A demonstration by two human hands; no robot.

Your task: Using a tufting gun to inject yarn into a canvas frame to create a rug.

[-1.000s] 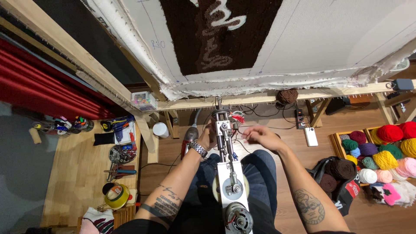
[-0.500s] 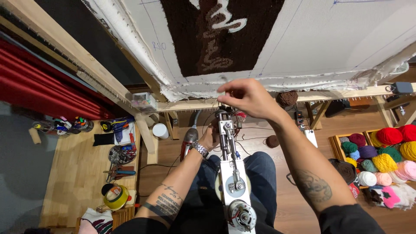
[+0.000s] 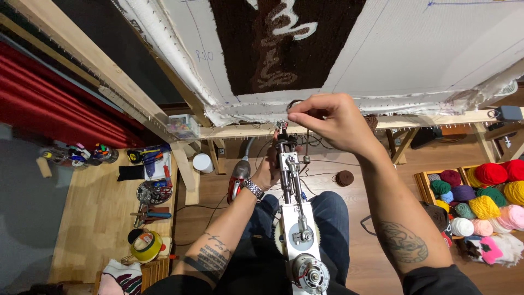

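a white backing cloth [image 3: 436, 49] stretched on a wooden frame [image 3: 109, 82] fills the top of the view, and a dark brown tufted patch [image 3: 284, 38] with paler brown shapes inside it covers only the middle of it; going by that, a part of the pile is in and the wide white areas to either side are still bare. below the frame's lower bar, which runs just above the hands, sits the tufting gun [image 3: 297, 218], lying along the person's lap with its needle end pointing up at the cloth's bottom edge. the left hand [image 3: 268, 172] is wrapped around the gun near its front, beside the needle. the right hand [image 3: 333, 120] is raised above the gun's tip, thumb and forefinger pinched narrow, probably on a thin strand of yarn, though it is too fine to see surely. open floor lies to the right of the knees before a crate of coloured yarn balls [image 3: 480, 196], with a loose brown yarn ball [image 3: 344, 178] nearer; a cluttered low table [image 3: 98, 218] crowds the left.
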